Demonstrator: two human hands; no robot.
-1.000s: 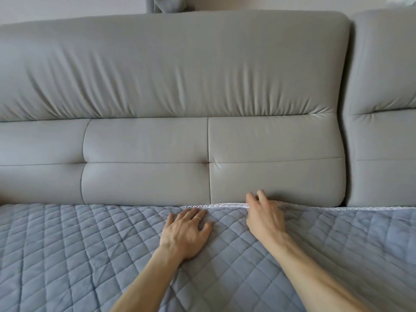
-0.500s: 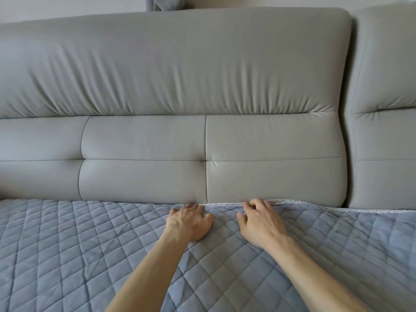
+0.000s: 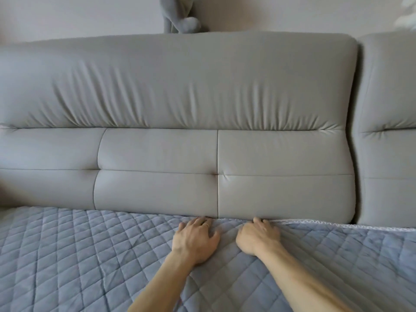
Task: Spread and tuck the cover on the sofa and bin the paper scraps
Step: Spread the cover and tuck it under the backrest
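Now the lately exposed edge of the quilted cover (image 3: 90,255) is pushed under the sofa backrest (image 3: 202,158) by the flat-fingered left hand (image 3: 195,242) and the right hand (image 3: 258,238), whose bent fingers hide any grip, so tucking is judged underway there.

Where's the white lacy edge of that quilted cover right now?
In the head view, the lace edge shows at lower right, along the crease under the sofa backrest, running rightward from the right hand.
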